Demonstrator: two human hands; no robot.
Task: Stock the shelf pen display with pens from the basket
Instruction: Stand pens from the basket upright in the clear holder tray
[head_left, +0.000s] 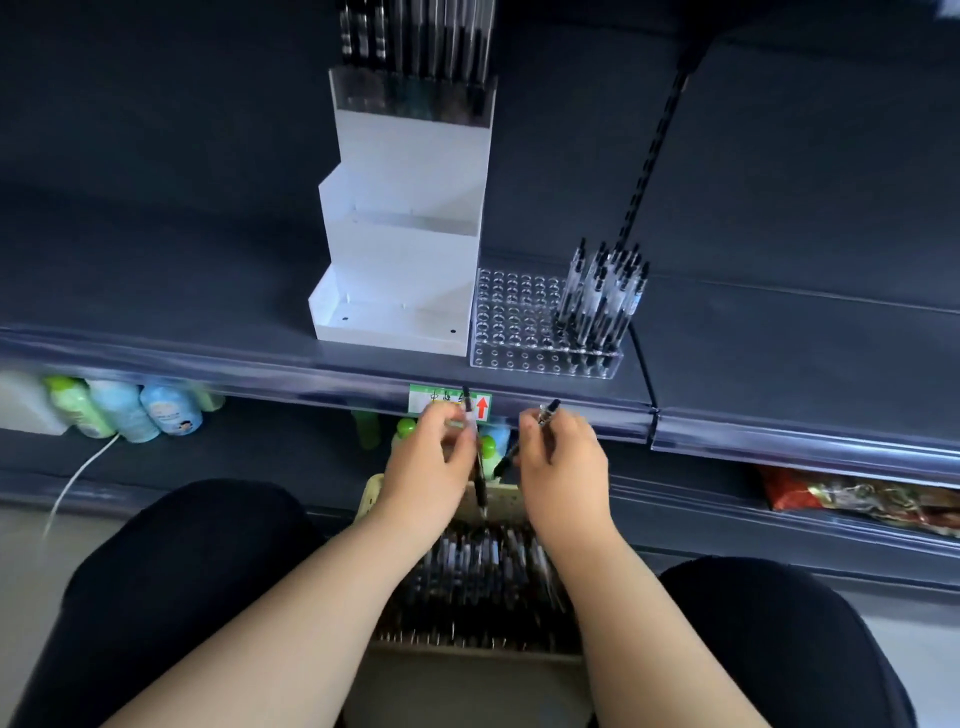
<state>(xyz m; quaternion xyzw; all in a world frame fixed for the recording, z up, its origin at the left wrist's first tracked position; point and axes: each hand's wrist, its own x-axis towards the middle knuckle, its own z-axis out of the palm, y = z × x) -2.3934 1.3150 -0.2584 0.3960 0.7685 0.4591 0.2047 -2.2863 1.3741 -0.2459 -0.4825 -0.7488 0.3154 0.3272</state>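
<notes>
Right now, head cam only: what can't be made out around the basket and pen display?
All head view:
- basket: mostly hidden by both forearms; its pens blurred, uncountable.
- shelf label: text blurred, partly covered by left grip and left pen.
- top-tier pens: cut off by top edge, blurred.
- right pen: middle hidden inside right grip.
- bottles: print too small.

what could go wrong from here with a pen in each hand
1. The standing pens lean, crowded on the right side of the clear rack; a hand reaching in could knock them over.
2. The left hand pinches its pen near the top, so it might slip back into the basket.
</notes>
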